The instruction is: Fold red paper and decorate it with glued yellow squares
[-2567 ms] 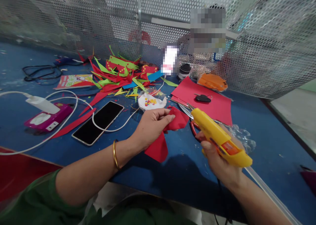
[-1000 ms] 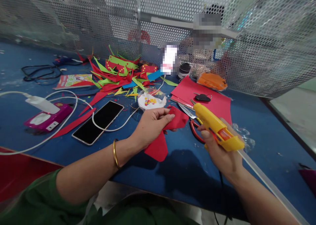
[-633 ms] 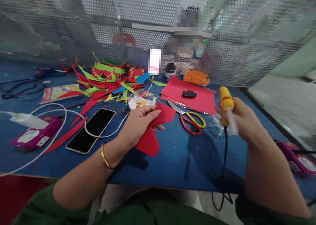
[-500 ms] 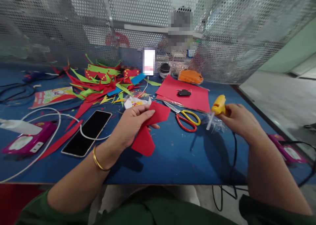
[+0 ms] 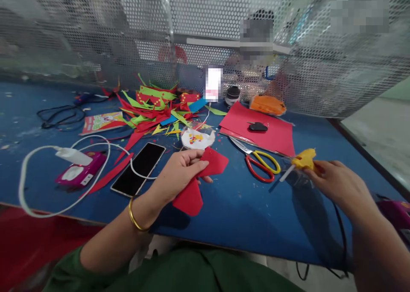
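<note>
Right grip (image 5: 338,183) (seemingly palm-down) holds glue gun (image 5: 305,159).

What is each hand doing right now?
Left hand: closed, pinching folded red paper.
Right hand: closed around a yellow plastic glue gun with a translucent glue stick.

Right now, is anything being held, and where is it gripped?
Yes: the left hand pinches the red paper piece near its middle; the right hand grips the yellow glue gun, exact spot unclear.
</note>
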`<action>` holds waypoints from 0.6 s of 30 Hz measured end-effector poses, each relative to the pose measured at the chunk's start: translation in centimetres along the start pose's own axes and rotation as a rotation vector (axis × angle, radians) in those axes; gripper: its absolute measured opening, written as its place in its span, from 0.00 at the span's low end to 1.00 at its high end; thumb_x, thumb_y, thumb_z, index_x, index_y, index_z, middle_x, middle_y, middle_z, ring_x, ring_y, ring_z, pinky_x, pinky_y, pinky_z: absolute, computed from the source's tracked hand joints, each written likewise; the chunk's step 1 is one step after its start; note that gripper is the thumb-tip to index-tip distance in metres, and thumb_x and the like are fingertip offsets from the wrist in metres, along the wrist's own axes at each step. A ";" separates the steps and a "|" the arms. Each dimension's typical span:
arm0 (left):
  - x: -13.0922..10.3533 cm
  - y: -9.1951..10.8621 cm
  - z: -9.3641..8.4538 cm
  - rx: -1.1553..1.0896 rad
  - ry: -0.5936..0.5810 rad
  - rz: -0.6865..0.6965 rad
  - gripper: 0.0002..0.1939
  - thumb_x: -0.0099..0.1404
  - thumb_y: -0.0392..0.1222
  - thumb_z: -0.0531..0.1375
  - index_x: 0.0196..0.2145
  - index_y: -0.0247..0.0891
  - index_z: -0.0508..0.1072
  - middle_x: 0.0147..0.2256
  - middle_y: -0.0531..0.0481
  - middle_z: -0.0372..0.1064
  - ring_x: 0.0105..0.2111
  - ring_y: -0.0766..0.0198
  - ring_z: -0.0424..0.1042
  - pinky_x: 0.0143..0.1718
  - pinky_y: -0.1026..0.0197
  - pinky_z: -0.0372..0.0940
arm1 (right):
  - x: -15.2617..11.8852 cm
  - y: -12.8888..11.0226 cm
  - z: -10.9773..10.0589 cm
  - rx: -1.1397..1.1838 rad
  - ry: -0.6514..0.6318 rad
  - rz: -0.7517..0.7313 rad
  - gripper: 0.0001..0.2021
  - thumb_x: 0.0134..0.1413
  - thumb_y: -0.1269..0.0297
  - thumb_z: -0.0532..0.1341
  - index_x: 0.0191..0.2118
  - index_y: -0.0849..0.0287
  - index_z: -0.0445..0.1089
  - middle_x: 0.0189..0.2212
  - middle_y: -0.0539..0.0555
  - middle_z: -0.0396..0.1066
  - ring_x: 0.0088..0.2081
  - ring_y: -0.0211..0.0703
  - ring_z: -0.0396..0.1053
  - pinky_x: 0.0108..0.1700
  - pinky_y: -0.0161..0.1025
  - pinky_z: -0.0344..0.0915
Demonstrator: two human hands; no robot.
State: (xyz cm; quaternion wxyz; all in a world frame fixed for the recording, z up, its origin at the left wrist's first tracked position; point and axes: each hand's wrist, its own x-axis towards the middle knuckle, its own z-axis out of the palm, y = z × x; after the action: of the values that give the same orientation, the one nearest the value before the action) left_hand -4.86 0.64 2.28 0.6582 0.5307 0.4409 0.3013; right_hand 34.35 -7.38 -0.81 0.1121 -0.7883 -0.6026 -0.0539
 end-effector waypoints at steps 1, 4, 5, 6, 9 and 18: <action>0.0 -0.2 -0.1 0.006 -0.002 -0.007 0.15 0.64 0.42 0.63 0.49 0.36 0.78 0.33 0.45 0.80 0.25 0.67 0.77 0.24 0.69 0.64 | 0.1 0.5 0.3 0.007 -0.020 0.002 0.14 0.56 0.50 0.62 0.22 0.48 0.66 0.24 0.58 0.68 0.27 0.51 0.67 0.29 0.47 0.57; 0.0 -0.9 -0.4 -0.016 -0.031 -0.035 0.17 0.65 0.43 0.63 0.51 0.37 0.77 0.35 0.45 0.80 0.26 0.67 0.77 0.24 0.69 0.64 | 0.5 2.4 0.7 0.018 -0.027 0.070 0.16 0.46 0.41 0.66 0.24 0.46 0.69 0.25 0.59 0.69 0.25 0.52 0.66 0.27 0.49 0.56; 0.0 -1.1 -0.5 -0.030 -0.040 -0.048 0.17 0.65 0.43 0.63 0.51 0.38 0.77 0.36 0.45 0.80 0.26 0.67 0.78 0.24 0.69 0.64 | 0.7 2.9 0.6 0.016 0.010 0.085 0.18 0.41 0.37 0.66 0.25 0.46 0.70 0.25 0.60 0.70 0.24 0.52 0.66 0.27 0.50 0.55; 0.0 -1.2 -0.6 -0.044 -0.046 -0.062 0.17 0.66 0.43 0.63 0.51 0.38 0.77 0.36 0.45 0.80 0.27 0.67 0.78 0.24 0.70 0.64 | 1.0 3.3 0.4 0.016 0.046 0.085 0.21 0.39 0.33 0.65 0.26 0.45 0.71 0.26 0.61 0.70 0.24 0.51 0.67 0.27 0.51 0.55; 0.1 -1.4 -0.6 -0.090 -0.051 -0.098 0.16 0.66 0.43 0.62 0.50 0.38 0.77 0.35 0.45 0.80 0.27 0.67 0.78 0.24 0.70 0.64 | 2.1 2.7 -0.9 0.012 0.110 0.024 0.29 0.38 0.23 0.58 0.29 0.44 0.74 0.26 0.61 0.72 0.23 0.49 0.67 0.28 0.52 0.56; 0.2 -1.8 -0.7 -0.163 -0.103 -0.119 0.14 0.67 0.42 0.61 0.49 0.40 0.78 0.35 0.47 0.80 0.27 0.67 0.78 0.26 0.69 0.64 | 7.5 -12.6 -4.2 0.079 0.093 -0.541 0.30 0.61 0.32 0.46 0.40 0.47 0.78 0.39 0.56 0.79 0.34 0.46 0.75 0.29 0.44 0.59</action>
State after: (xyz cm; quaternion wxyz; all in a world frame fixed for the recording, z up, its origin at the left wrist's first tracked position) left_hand -5.55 0.67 0.45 0.7377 0.4629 0.4112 0.2692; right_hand 24.47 1.72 6.36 0.1517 -0.5903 -0.7871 -0.0946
